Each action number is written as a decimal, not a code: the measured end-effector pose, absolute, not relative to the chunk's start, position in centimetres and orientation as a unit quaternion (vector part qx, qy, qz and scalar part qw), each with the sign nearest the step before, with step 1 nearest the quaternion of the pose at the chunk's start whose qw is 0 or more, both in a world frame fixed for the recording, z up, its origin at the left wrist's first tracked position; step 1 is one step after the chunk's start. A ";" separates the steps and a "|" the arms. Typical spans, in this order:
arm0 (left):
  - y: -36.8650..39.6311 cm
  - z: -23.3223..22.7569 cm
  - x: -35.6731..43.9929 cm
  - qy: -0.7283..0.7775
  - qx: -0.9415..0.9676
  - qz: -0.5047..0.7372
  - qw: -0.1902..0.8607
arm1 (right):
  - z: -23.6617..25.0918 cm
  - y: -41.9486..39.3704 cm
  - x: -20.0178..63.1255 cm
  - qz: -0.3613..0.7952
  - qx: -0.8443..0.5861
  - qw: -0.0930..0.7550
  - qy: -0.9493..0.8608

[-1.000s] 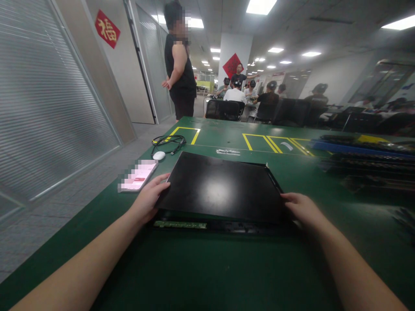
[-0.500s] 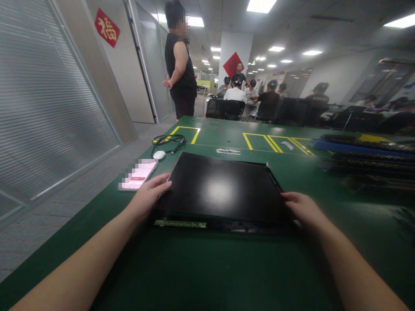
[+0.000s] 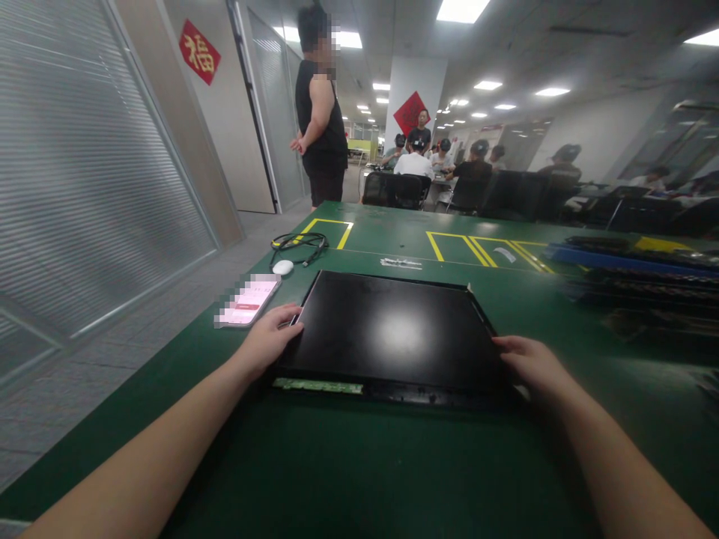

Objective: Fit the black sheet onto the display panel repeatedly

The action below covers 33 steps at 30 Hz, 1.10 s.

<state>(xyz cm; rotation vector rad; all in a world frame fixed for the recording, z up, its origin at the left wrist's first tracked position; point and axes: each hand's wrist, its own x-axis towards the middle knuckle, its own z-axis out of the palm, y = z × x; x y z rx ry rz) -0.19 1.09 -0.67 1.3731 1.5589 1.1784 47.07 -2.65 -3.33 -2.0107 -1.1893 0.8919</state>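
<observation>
A dark, glossy display panel (image 3: 387,329) lies in front of me over a black frame (image 3: 432,395), whose rim shows along the far and right sides. A thin green circuit board strip (image 3: 317,386) runs along the near left edge. My left hand (image 3: 275,337) grips the panel's left edge, thumb on top, with the other fingers partly hidden. At the right edge, my right hand (image 3: 525,359) closes on the panel with its fingertips at the side; some fingers are out of sight beneath.
The green table (image 3: 393,464) carries a phone (image 3: 250,301), a white mouse (image 3: 282,267), a coiled black cable (image 3: 300,243) and small silvery strips (image 3: 401,263). Blurred dark parts (image 3: 645,277) are stacked at right. A person (image 3: 321,112) stands beyond the table; several others sit farther back.
The panel's far edge sits slightly lower and closer to the frame's rim. Both hands stay at its sides. The whole view has shifted a little.
</observation>
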 end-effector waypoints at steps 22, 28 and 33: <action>1.2 -1.1 -1.1 0.598 0.702 0.289 0.258 | -3.7 -2.5 47.3 0.321 -0.760 0.313 -0.470; 0.3 0.3 -2.4 0.523 0.820 0.150 0.180 | -3.5 -2.9 47.1 0.302 -0.758 0.312 -0.487; -0.3 1.2 -2.9 0.497 0.841 0.115 0.181 | -3.5 -2.9 47.1 0.294 -0.762 0.306 -0.489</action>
